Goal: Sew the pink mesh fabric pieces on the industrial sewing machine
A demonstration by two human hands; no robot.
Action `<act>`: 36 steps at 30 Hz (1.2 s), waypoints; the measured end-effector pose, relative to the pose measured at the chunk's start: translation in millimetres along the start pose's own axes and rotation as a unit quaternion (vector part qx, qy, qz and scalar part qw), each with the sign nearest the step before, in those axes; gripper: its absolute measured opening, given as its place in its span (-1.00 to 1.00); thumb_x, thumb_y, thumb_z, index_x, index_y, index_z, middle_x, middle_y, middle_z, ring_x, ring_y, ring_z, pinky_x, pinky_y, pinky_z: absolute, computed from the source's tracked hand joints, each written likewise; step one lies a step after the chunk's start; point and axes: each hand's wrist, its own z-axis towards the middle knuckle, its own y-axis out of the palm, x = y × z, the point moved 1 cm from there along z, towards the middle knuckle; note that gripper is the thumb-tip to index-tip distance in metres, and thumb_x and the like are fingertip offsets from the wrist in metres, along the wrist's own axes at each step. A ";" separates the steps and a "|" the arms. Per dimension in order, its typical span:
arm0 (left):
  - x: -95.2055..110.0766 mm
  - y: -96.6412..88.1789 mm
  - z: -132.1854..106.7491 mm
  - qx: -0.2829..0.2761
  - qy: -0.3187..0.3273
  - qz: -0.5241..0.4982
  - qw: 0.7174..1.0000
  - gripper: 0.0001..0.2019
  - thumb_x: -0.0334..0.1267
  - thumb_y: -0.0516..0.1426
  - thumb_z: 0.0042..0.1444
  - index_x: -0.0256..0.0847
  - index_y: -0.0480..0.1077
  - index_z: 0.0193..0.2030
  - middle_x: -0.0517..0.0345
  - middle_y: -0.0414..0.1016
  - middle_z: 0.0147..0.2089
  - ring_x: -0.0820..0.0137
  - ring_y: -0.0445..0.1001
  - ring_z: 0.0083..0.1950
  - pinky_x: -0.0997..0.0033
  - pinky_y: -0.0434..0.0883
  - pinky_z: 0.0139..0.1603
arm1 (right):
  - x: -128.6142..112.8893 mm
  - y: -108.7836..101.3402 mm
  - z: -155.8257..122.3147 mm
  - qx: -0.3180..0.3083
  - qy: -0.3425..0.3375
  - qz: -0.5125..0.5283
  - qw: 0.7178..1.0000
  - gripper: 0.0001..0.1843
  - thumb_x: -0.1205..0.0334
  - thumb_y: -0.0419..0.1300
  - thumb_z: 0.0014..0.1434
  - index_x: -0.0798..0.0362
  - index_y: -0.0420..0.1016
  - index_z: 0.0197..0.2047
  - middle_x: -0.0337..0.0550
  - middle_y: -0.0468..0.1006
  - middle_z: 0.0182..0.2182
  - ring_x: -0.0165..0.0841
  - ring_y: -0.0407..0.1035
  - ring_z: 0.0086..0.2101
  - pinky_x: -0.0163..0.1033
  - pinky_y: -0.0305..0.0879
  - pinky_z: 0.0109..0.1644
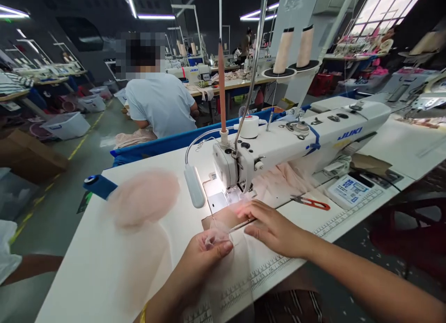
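Note:
My left hand (pixel 211 253) is closed, pinching a bunched piece of sheer pale fabric (pixel 219 234) between thumb and fingers. The fabric hangs down over the table's front edge. My right hand (pixel 270 227) reaches in just before the needle area of a white sewing machine (pixel 278 146). Its fingers are bent over the work and the thumb stands apart from them. A thin dark edge or rod runs between the hands; I cannot tell what it is. Pale pink fabric (pixel 278 179) lies behind the right hand, under the machine's arm.
Red-handled thread snips (pixel 311 202) and a white box (pixel 348 190) lie to the right. A lamp (pixel 194 186) hangs left of the needle. Sheer pink fabric (pixel 146 197) and a blue thread cone (pixel 100 186) are at the left. A seated person (pixel 158 100) is beyond the table.

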 end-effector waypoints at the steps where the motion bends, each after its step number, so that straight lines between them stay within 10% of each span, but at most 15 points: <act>1: 1.6 1.8 -0.6 -0.008 0.000 -0.004 1.000 -0.44 0.18 0.50 -0.20 -0.23 0.41 -0.40 0.29 0.32 -0.50 0.49 0.23 -0.47 0.51 0.15 -0.45 | -2.7 6.7 0.1 -0.026 0.029 0.045 0.998 -0.61 -0.09 0.15 0.46 0.01 0.41 0.14 0.04 0.50 0.08 -0.12 0.36 0.09 0.00 0.31 0.20; 7: 9.9 1.1 -8.1 0.030 0.030 0.028 0.999 -0.47 0.26 0.39 -0.02 -0.25 0.54 -0.31 0.21 0.41 -0.43 0.44 0.27 -0.41 0.50 0.21 -0.40 | -6.6 44.9 11.8 -0.060 0.158 0.376 0.911 -0.45 -0.29 0.38 0.21 0.04 0.37 -0.21 -0.30 0.43 -0.40 -0.38 0.34 -0.36 -0.26 0.29 -0.22; 15: 6.7 -9.0 -5.2 0.054 0.037 0.032 0.997 -0.49 0.27 0.34 0.05 -0.24 0.59 -0.30 0.17 0.45 -0.40 0.38 0.30 -0.34 0.47 0.23 -0.33 | -5.2 43.2 11.0 -0.033 0.172 0.443 0.879 -0.49 -0.20 0.42 0.20 0.06 0.38 -0.25 -0.36 0.41 -0.49 -0.42 0.28 -0.43 -0.27 0.22 -0.25; 30: 8.5 -2.4 -4.9 0.043 0.056 0.003 0.998 -0.56 0.10 0.46 -0.03 -0.24 0.54 -0.29 0.17 0.51 -0.34 0.38 0.40 -0.29 0.48 0.32 -0.26 | -7.8 46.1 7.5 0.002 0.137 0.386 0.912 -0.55 -0.20 0.30 0.32 0.04 0.38 -0.20 -0.34 0.39 -0.46 -0.41 0.27 -0.41 -0.26 0.26 -0.22; 36: 8.7 -2.1 -9.2 0.134 0.135 0.067 0.979 -0.64 0.05 0.43 -0.01 -0.19 0.52 -0.34 0.25 0.40 -0.40 0.42 0.32 -0.36 0.48 0.25 -0.31 | -19.3 34.4 -7.8 0.053 -0.133 0.018 0.990 -0.84 0.32 0.11 0.39 -0.05 0.53 -0.11 -0.13 0.44 -0.20 -0.29 0.34 -0.20 -0.18 0.33 -0.11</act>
